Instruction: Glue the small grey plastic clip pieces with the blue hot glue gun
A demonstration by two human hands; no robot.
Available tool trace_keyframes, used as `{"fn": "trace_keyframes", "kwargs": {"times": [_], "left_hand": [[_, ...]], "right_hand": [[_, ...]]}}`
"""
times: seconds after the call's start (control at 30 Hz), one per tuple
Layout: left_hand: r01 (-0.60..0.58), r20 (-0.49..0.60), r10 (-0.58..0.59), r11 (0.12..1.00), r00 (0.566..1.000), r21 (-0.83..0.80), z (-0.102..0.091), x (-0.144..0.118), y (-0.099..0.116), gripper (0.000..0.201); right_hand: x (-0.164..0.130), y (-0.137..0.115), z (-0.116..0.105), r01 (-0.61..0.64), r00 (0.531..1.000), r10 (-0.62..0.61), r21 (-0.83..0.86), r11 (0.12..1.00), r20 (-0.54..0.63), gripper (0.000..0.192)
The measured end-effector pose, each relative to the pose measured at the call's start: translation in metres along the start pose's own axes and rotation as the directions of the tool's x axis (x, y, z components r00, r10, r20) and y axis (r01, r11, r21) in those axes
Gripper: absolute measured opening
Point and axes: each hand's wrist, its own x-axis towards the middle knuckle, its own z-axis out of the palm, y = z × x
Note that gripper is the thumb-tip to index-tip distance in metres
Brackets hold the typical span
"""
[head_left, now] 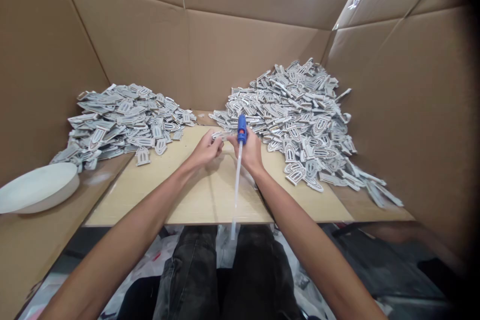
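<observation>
**Glue gun meets a small arch-shaped cutout at the middle of the tabletop**

Head view: my right hand (250, 152) is wrapped around a blue glue gun (242, 129), its nozzle end up by the far fingers and a clear glue stick (236, 185) trailing back toward my lap. My left hand (205, 151) pinches one grey-and-white cutout (221, 135) by its near edge, held just beside the gun's tip; whether tip and piece touch I cannot tell. Both hands are closed on what they hold, close together above the pale board.

To do this well, I judge the piece should stay pinched at its edge, fingers away from the hot tip, with the gun steady and the long stick free of my forearms so it does not snag or tug the aim off.

The tabletop (210, 200) is a light wooden board laid on cardboard. A pile of the same cutouts (123, 120) lies to the left, a larger pile (303, 120) to the right, spilling toward the near right edge. A white shallow bowl (37, 187) sits at the far left. Cardboard walls (243, 45) enclose the back and both sides. Below the board I see dark trousers and scraps of plastic on the floor.
</observation>
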Motion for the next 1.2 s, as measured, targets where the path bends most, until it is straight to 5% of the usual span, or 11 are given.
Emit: {"fn": "trace_keyframes", "kwargs": {"times": [0.2, 0.33, 0.5, 0.73, 1.2], "left_hand": [[0.022, -0.084, -0.024, 0.999, 0.996, -0.023, -0.011, 0.006, 0.005, 0.019], [0.071, -0.252, -0.080, 0.997, 0.964, -0.043, -0.019, 0.013, 0.006, 0.015], [0.082, -0.147, -0.106, 0.984, 0.983, -0.156, -0.021, 0.013, 0.006, 0.025], [0.067, -0.045, -0.075, 0.984, 0.996, -0.167, -0.023, 0.012, 0.003, 0.039], [0.045, -0.032, -0.053, 0.979, 0.998, -0.199, -0.022, 0.009, 0.002, 0.052]], "right_hand": [[0.005, -0.003, -0.003, -0.005, 0.999, 0.002, 0.080, 0.997, 0.044, 0.057], [0.010, -0.002, -0.011, -0.094, 0.962, 0.021, 0.256, 0.962, 0.274, 0.074], [0.008, 0.001, -0.015, -0.170, 0.875, 0.024, 0.262, 0.950, 0.484, 0.077], [0.007, 0.005, -0.008, -0.186, 0.869, 0.074, 0.186, 0.965, 0.489, 0.081], [0.007, 0.008, -0.011, -0.063, 0.915, 0.064, -0.016, 0.998, 0.399, 0.073]]}}
